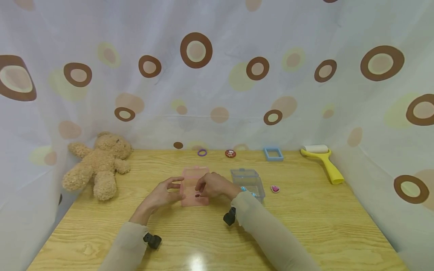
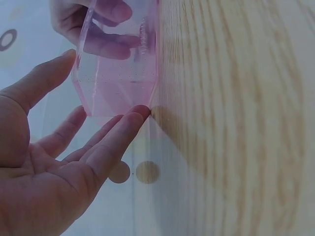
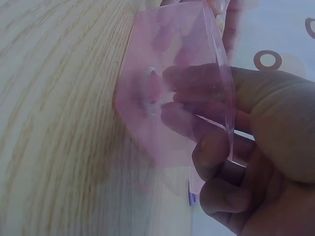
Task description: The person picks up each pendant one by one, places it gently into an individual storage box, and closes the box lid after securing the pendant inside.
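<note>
A translucent pink box [image 1: 194,201] stands on the wooden table with its lid raised at the back. My left hand [image 1: 163,196] is beside its left wall, fingers mostly straight, fingertips and thumb at the side and rim. My right hand [image 1: 213,184] reaches in from above, its fingers bent down inside. Through the pink wall in the right wrist view, those fingertips pinch a small charm [image 3: 154,87] with a beaded, glittery edge, close over the box floor. A clear grey box [image 1: 259,188] with its lid up holds several shiny blue pieces [image 1: 243,189] beside my right wrist.
To the right of the grey box lies a pink heart charm [image 1: 275,189]. Along the back are a purple ring [image 1: 202,153], a red round piece [image 1: 230,153] and a blue square frame [image 1: 280,159]. A teddy bear [image 1: 100,160] leans at left; a yellow-handled roller [image 1: 330,167] lies at right.
</note>
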Tool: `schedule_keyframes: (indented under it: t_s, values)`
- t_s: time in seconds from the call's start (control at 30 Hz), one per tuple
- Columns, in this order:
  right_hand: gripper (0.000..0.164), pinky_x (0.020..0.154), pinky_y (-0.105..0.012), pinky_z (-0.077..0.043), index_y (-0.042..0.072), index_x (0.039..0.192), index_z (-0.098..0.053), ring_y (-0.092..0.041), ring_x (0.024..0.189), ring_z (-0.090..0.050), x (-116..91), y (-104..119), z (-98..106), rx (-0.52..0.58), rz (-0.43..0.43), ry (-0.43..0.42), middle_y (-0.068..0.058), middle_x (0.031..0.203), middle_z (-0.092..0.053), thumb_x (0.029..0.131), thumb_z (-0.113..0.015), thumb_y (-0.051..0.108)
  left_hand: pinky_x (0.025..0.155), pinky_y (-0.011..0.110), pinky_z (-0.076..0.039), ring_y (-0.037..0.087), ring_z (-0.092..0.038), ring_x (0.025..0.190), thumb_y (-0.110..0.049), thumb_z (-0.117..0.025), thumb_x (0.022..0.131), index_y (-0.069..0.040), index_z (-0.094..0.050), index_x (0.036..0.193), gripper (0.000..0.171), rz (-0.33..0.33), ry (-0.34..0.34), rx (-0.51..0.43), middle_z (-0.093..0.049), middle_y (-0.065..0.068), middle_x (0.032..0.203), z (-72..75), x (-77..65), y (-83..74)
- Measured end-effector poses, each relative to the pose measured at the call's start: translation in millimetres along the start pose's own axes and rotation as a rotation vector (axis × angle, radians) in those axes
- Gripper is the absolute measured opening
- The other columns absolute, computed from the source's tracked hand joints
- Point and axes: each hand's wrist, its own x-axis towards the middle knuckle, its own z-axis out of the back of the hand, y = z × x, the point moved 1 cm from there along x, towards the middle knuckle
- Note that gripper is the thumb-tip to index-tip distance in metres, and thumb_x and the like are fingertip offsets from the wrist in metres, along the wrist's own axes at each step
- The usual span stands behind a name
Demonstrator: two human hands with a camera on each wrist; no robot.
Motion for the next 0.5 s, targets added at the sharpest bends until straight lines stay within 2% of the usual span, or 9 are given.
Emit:
schedule_keyframes:
  t_s: [0.3, 0.5]
  values:
    - [0.017, 0.077, -0.024, -0.052, 0.018, 0.101, -0.076, -0.006, 0.082, -0.064, -4, -2, 4, 0.05, 0.044, -0.037, 0.007, 0.092, -0.073, 0.085, -0.079, 0.022, 0.092, 0.041, -0.054, 0.038, -0.055, 0.128, -0.017, -0.073, 0.092, -0.013, -0.04, 0.152, 0.068, 0.036, -0.023, -0.002, -0.05, 0.025, 0.145, -1.4, 0.0, -0.8]
    - [0.02, 0.082, -0.03, -0.052, 0.013, 0.107, -0.074, -0.016, 0.093, -0.066, -15, -4, 14, 0.095, 0.105, -0.06, 0.0, 0.099, -0.074, 0.087, -0.073, 0.016, 0.094, 0.043, -0.054, 0.041, -0.053, 0.13, -0.017, -0.072, 0.093, -0.011, -0.038, 0.153, 0.069, 0.029, -0.008, -0.006, -0.047, 0.027, 0.146, -0.9, -0.6, -1.2]
